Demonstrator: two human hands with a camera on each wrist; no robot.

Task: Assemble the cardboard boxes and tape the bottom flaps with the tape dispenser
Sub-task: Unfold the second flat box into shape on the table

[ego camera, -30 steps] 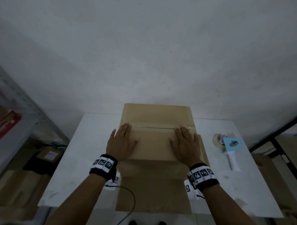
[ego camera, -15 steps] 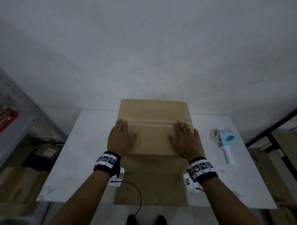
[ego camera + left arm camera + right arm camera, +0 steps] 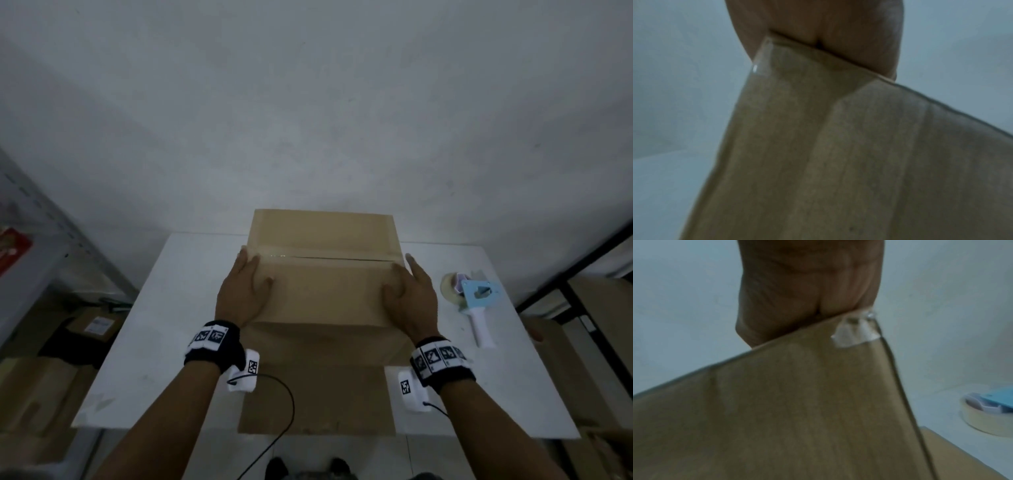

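Note:
A brown cardboard box (image 3: 322, 291) stands on the white table (image 3: 164, 325) with its flaps folded shut and a clear tape strip along the seam (image 3: 325, 257). My left hand (image 3: 241, 294) holds its left top edge, fingers straight along the side and thumb on top. My right hand (image 3: 411, 301) does the same at the right edge. In the wrist views the box (image 3: 838, 162) meets the left palm (image 3: 818, 24), and a tape end (image 3: 855, 334) wraps the corner under the right palm (image 3: 807, 288). The blue tape dispenser (image 3: 476, 301) lies to the right, untouched.
A flat cardboard sheet (image 3: 315, 404) lies under the box and overhangs the table's near edge. Boxes sit on the floor (image 3: 92, 322) beside a grey shelf at left. More cardboard (image 3: 582, 342) leans by a black frame at right. A wall stands close behind.
Both hands slid outward from lying flat on the top flaps to the box's left and right edges. The dispenser has not moved.

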